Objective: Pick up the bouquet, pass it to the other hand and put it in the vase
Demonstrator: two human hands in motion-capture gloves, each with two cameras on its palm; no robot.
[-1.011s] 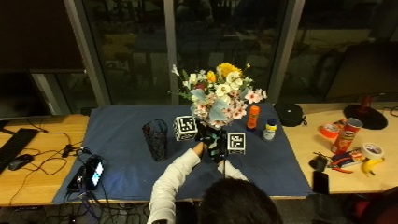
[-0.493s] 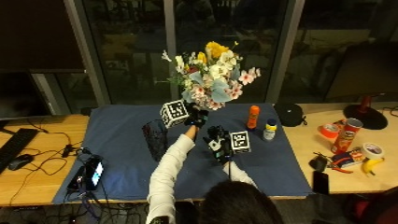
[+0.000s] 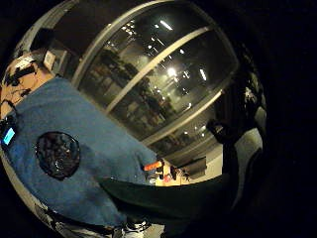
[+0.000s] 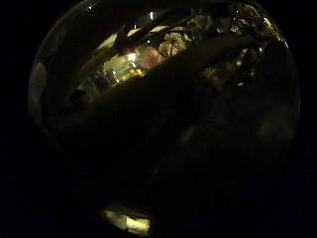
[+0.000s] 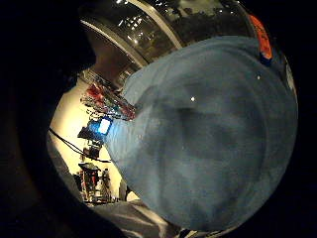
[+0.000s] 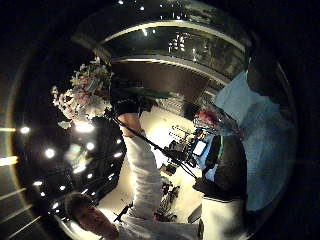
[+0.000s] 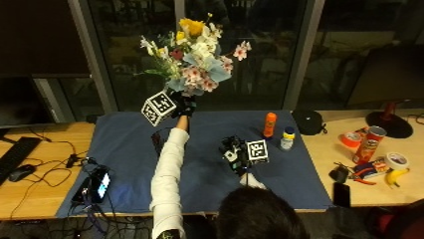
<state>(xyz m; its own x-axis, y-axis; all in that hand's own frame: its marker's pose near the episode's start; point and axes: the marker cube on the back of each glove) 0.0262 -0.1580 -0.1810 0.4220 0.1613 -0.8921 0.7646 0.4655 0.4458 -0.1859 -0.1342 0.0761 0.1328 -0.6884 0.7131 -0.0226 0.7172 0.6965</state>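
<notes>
The mixed bouquet of yellow, white, pink and pale blue artificial flowers is lifted high above the bench, its stems gripped by the left hand, whose black-gloved fingers curl round them at the end of a raised, white-sleeved arm. The right thumb side palm view shows the same thing from below: the bouquet standing out of the gloved left hand. The dark, see-through vase stands on the blue cloth almost under the raised arm, which hides most of it; the left little finger side palm view looks down into its round mouth.

The right hand hovers low over the cloth in front of the person, holding nothing; whether its fingers are straight or curled cannot be told.

The hand-over looks done, so lowering the stems into the vase is probably what remains. The risks lie there: the arm blocks the person's view of the mouth, so the stems could miss, catch the rim and tip the vase. The top-heavy blooms could also swing and pull it over once released. An orange bottle and a small white bottle stand well apart on the cloth, out of harm's way.
</notes>
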